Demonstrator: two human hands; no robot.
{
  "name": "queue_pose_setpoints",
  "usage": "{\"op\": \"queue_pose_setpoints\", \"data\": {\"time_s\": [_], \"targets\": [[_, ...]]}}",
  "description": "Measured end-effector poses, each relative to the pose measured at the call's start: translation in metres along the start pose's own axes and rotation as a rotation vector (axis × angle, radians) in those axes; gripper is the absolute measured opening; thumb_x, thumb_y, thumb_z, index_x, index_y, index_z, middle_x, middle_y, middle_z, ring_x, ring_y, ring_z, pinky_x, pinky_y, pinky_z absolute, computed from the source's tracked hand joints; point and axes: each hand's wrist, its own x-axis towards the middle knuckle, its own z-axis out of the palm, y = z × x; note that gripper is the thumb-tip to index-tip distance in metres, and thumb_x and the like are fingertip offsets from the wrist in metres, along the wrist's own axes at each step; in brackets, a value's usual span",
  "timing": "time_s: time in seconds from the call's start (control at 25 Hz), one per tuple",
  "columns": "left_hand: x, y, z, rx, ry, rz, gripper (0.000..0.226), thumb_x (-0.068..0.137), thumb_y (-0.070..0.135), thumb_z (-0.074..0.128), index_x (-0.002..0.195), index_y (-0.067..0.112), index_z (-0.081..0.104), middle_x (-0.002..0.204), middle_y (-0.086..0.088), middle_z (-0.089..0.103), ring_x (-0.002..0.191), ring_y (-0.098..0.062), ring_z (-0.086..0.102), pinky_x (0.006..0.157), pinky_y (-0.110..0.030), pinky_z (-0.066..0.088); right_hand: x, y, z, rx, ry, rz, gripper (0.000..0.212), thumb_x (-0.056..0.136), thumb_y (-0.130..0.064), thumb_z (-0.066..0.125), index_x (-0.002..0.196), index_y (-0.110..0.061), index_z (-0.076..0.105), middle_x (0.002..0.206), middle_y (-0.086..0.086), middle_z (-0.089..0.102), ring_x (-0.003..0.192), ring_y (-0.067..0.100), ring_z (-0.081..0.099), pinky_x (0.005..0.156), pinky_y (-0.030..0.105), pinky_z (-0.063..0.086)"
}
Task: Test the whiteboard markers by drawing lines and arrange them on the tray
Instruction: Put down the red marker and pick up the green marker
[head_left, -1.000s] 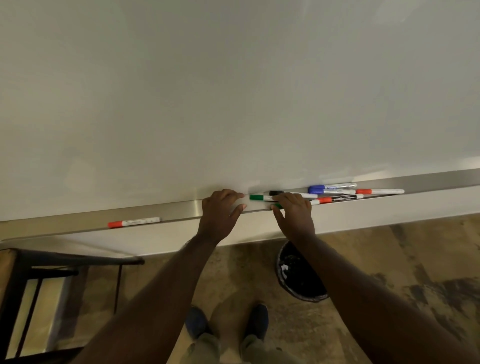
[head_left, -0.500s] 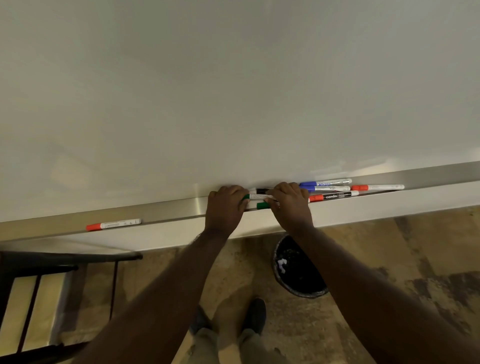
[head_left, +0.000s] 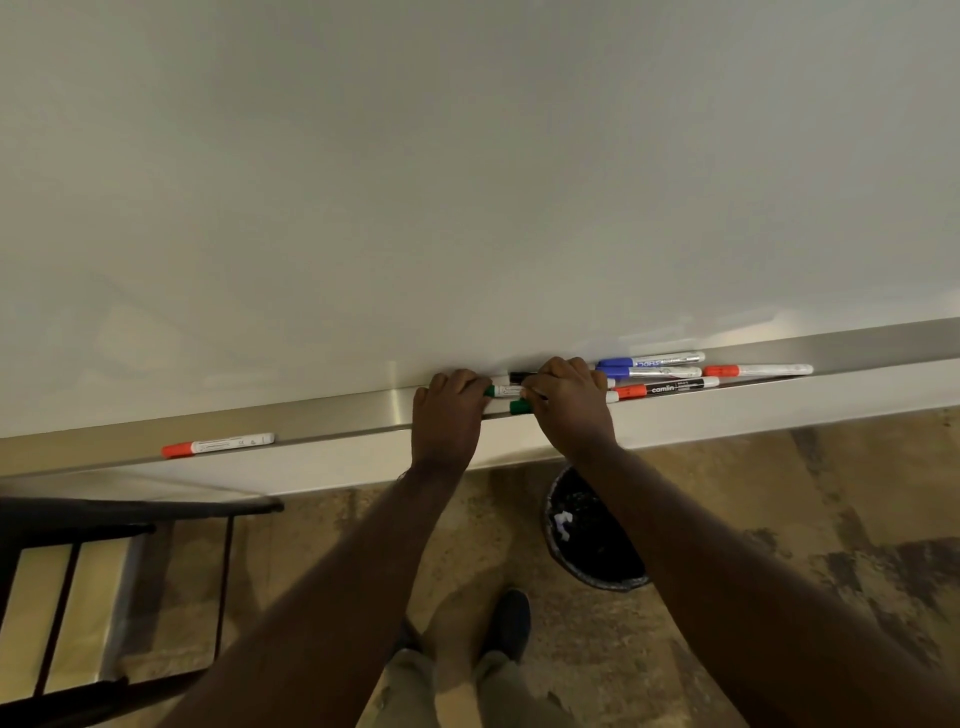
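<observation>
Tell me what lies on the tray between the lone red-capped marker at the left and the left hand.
Nothing: in the head view the tray is bare metal from the lone red-capped marker to the left hand.

A dim, warm-toned view is given. Soft glare is seen on the metal tray (head_left: 332, 415) and a faint sheen on the whiteboard (head_left: 467, 182). The arms are darkly shaded. Straight edges are bent by wide-angle distortion; focus is fairly sharp

"camlin" on black-barrel marker (head_left: 675, 387); other marker labels illegible.
</observation>
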Motion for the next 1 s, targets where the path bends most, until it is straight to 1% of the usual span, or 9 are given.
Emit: {"op": "queue_pose_setpoints", "data": {"time_s": [0.24, 0.36, 0.48, 0.64, 0.76, 0.84, 0.92, 0.96, 1.0], "targets": [[-0.004, -0.008, -0.002, -0.041, 0.015, -0.042, 0.022, 0.089, 0.021, 0.060, 0.111, 0.021, 0.066, 0.109, -0.001, 0.063, 0.099, -0.026, 0.055, 0.077, -0.037, 0.041, 0.001, -0.001, 0.001, 0.011, -0.001, -0.024, 0.019, 0.086, -0.021, 0.068, 0.104, -0.014, 0.072, 0.100, 0.005, 0.063, 0.098, 0.029, 0.054, 0.083, 0.043, 0.038], [-0.005, -0.010, -0.006, -0.063, 0.015, -0.053, 0.023, 0.091, 0.022, 0.058, 0.113, 0.021, 0.065, 0.112, 0.000, 0.062, 0.103, -0.025, 0.054, 0.081, -0.037, 0.040, 0.001, -0.004, -0.001, 0.007, -0.031, -0.033, 0.022, 0.088, -0.023, 0.067, 0.108, -0.015, 0.070, 0.106, 0.006, 0.062, 0.103, 0.029, 0.052, 0.089, 0.046, 0.038], [-0.004, -0.012, -0.012, -0.077, 0.030, -0.044, 0.024, 0.091, 0.021, 0.059, 0.114, 0.019, 0.065, 0.112, -0.002, 0.063, 0.102, -0.027, 0.055, 0.080, -0.038, 0.042, 0.001, -0.008, -0.003, -0.020, -0.045, -0.058, 0.025, 0.087, -0.020, 0.067, 0.111, -0.015, 0.069, 0.110, 0.007, 0.061, 0.107, 0.030, 0.052, 0.091, 0.047, 0.038], [-0.010, -0.020, -0.025, -0.107, 0.093, 0.008, 0.023, 0.088, 0.016, 0.063, 0.111, 0.015, 0.066, 0.108, -0.007, 0.064, 0.097, -0.029, 0.058, 0.077, -0.038, 0.044, 0.000, -0.014, -0.005, -0.008, -0.009, -0.092, 0.024, 0.087, -0.016, 0.066, 0.111, -0.015, 0.069, 0.109, 0.007, 0.061, 0.104, 0.029, 0.052, 0.088, 0.044, 0.038], [-0.013, -0.033, -0.042, -0.228, 0.101, 0.009, 0.024, 0.093, 0.019, 0.053, 0.113, 0.017, 0.065, 0.112, -0.004, 0.061, 0.101, -0.022, 0.055, 0.082, -0.036, 0.043, -0.001, -0.026, -0.007, 0.061, 0.031, -0.124, 0.021, 0.090, -0.020, 0.063, 0.110, -0.016, 0.068, 0.107, 0.004, 0.062, 0.101, 0.026, 0.053, 0.084, 0.041, 0.038], [-0.015, -0.039, -0.057, -0.391, 0.114, 0.017, 0.023, 0.094, 0.020, 0.050, 0.112, 0.016, 0.065, 0.109, -0.001, 0.062, 0.098, -0.015, 0.054, 0.083, -0.031, 0.044, -0.002, -0.039, -0.010, 0.106, 0.042, -0.143, 0.021, 0.092, -0.024, 0.060, 0.111, -0.017, 0.067, 0.107, 0.002, 0.063, 0.099, 0.024, 0.054, 0.082, 0.039, 0.038], [-0.020, -0.043, -0.078, -0.601, 0.145, -0.025, 0.019, 0.094, 0.019, 0.053, 0.110, 0.018, 0.064, 0.105, 0.006, 0.064, 0.097, -0.006, 0.054, 0.082, -0.022, 0.043, -0.003, -0.054, -0.014, 0.166, 0.058, -0.161, 0.022, 0.093, -0.026, 0.058, 0.111, -0.017, 0.066, 0.106, 0.002, 0.064, 0.098, 0.023, 0.054, 0.081, 0.038, 0.038], [-0.022, -0.045, -0.088, -0.696, 0.166, -0.070, 0.017, 0.093, 0.017, 0.057, 0.108, 0.020, 0.064, 0.103, 0.010, 0.064, 0.095, 0.000, 0.055, 0.079, -0.016, 0.042, -0.003, -0.063, -0.017, 0.195, 0.071, -0.171, 0.023, 0.094, -0.028, 0.056, 0.111, -0.017, 0.066, 0.105, 0.002, 0.065, 0.097, 0.023, 0.055, 0.080, 0.037, 0.038], [-0.024, -0.047, -0.099, -0.784, 0.184, -0.131, 0.016, 0.092, 0.016, 0.060, 0.106, 0.023, 0.064, 0.102, 0.014, 0.064, 0.094, 0.002, 0.056, 0.074, -0.012, 0.041, -0.003, -0.071, -0.019, 0.221, 0.085, -0.180, 0.024, 0.094, -0.029, 0.054, 0.111, -0.016, 0.066, 0.104, 0.002, 0.065, 0.095, 0.023, 0.055, 0.078, 0.037, 0.038]]}}
